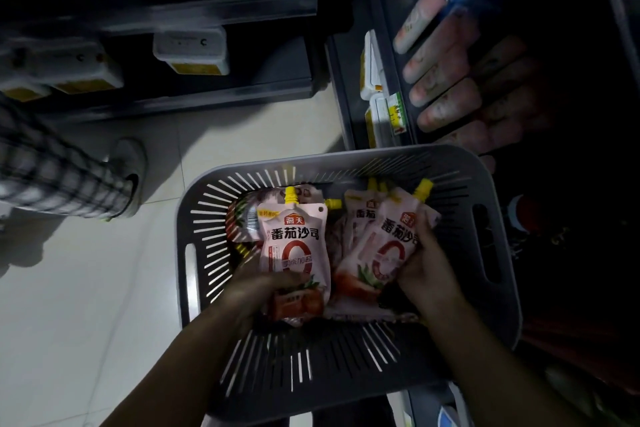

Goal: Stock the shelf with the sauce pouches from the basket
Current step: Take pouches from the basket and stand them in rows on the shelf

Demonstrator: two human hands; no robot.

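Down inside the grey basket (311, 364), my left hand (256, 291) is curled round the bottom of one sauce pouch (294, 243), its yellow spout pointing away from me. My right hand (429, 270) grips a second pouch (388, 246), perhaps with another behind it; the blur leaves that uncertain. More lie underneath. I judge this to be the pick-up step. Next, both loads need lifting clear of the rim and carrying to the shelf (391, 45) on the right, where a stocked row (440, 80) sits in deep shadow.
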